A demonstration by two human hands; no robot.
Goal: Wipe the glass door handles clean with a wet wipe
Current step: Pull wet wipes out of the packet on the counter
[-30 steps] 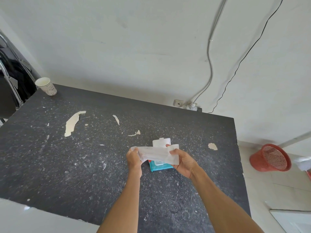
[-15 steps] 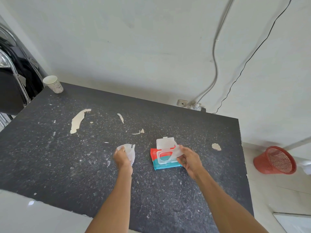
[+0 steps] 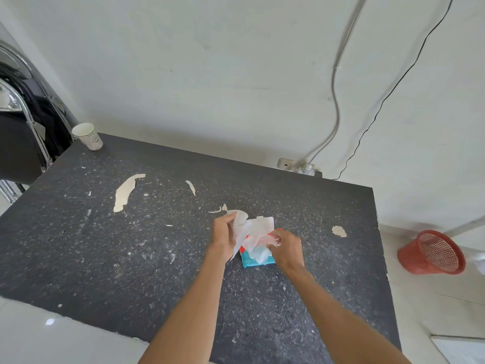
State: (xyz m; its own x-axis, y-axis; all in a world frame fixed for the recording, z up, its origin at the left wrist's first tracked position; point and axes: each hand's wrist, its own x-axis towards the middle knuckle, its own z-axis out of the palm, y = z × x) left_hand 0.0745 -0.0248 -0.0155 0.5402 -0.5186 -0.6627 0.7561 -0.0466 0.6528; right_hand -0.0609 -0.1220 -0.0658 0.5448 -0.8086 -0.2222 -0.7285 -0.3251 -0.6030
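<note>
A teal and red wet wipe pack (image 3: 256, 260) lies on the dark speckled table (image 3: 131, 245), its white flip lid (image 3: 262, 224) standing open. My left hand (image 3: 223, 236) grips a white wet wipe (image 3: 245, 229) that hangs down over the pack. My right hand (image 3: 286, 248) rests on the pack's right side, fingers pinched at the pack's opening, where the wipe's lower end also hangs. No glass door handle is in view.
A paper cup (image 3: 88, 136) stands at the table's far left corner. A red mesh basket (image 3: 433, 253) lies tipped on the floor to the right. A wall socket (image 3: 285, 163) with cables sits behind the table. Dark metal-framed furniture (image 3: 23, 122) stands at the left.
My left hand, which had drawn away to the left with the wipe, has come back over the pack. My right hand stays at the pack's opening.
</note>
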